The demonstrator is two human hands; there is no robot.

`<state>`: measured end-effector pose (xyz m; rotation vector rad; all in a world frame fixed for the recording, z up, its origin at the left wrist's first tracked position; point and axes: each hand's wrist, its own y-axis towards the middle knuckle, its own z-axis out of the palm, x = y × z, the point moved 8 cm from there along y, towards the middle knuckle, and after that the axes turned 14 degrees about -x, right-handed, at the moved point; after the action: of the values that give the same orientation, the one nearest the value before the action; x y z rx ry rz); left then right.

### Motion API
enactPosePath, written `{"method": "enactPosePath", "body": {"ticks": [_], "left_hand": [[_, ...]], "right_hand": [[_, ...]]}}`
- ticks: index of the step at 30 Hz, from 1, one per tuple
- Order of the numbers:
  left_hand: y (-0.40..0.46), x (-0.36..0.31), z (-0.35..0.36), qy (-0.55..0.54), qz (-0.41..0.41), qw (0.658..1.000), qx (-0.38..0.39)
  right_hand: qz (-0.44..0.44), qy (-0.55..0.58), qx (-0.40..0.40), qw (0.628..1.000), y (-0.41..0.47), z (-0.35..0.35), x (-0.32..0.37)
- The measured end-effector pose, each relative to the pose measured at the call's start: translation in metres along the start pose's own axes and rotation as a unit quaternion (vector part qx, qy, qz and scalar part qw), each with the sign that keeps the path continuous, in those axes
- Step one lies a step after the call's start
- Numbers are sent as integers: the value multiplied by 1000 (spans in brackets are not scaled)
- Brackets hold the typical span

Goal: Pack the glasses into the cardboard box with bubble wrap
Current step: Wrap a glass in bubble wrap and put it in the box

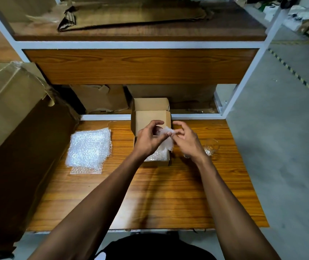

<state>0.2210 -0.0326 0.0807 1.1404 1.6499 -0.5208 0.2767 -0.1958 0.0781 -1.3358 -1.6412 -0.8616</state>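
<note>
A wrapped bundle of bubble wrap (166, 136) sits between both hands above the small cardboard box (151, 117), whose lid stands open toward the far edge of the surface (150, 194). Whether a glass is inside the bundle cannot be told for sure, though something rounded shows through at its top. The left hand (149, 139) curls round the bundle from the left, thumb and fingers arched over its upper end. The right hand (186, 139) pinches the wrap's loose edge with thumb and forefinger, the other fingers bent above it. More bubble wrap lies in the bottom of the box, just below the bundle. To the right of the box, partly hidden behind the right hand, a clear glass (211, 148) rests on the surface. To the left of the box, well apart from it, lies a stack of bubble wrap sheets (89, 148). A large brown carton (16, 117) stands against the left edge of the surface. Behind it all rises a white-framed shelf (140, 45) with flattened cardboard (131, 15) on top.
</note>
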Motion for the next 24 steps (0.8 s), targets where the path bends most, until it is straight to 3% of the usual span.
{"method": "enactPosePath", "body": {"ticks": [3,9,14,18,24], "left_hand": [[-4,-2,4,9,2,1000,19],[0,1,3,7,-6,1000,-27],[3,11,4,-85,-70,994,-15],[2,20,12,-218,-182,959,7],[6,17,16,-227,-176,957,38]], "right_hand": [[32,66,14,997,-3,0,-3],[17,77,-9,997,-4,-3,-2],[2,15,-25,1000,4,0,-3],[15,36,-8,999,6,8,-3],[73,119,4,990,12,13,-9]]}}
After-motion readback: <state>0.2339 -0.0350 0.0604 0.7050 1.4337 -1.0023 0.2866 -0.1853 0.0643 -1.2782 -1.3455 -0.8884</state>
